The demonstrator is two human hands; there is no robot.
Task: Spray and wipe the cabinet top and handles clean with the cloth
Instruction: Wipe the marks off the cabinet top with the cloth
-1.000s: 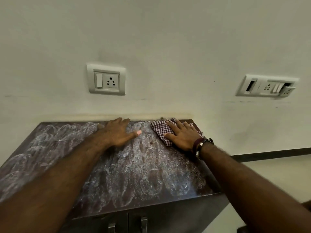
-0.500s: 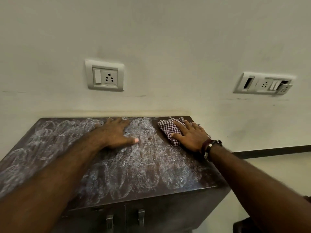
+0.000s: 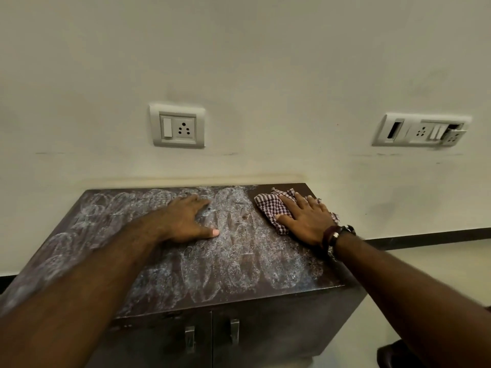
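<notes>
With the right hand [image 3: 305, 221] pressing flat on the checked maroon-and-white cloth [image 3: 271, 208] at the far right corner, the left hand [image 3: 186, 221] lay open on the dark cabinet top [image 3: 239, 261], mostly filmy, two metal handles [image 3: 212, 338] seemingly unwiped.

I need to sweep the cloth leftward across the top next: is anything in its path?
Yes. The left hand rests flat on the top, directly left of the cloth under the right hand. Nothing else visible lies on the top.

wall socket [image 3: 177, 126], damaged switch panel [image 3: 421, 130], cream wall [image 3: 265, 62]
</notes>
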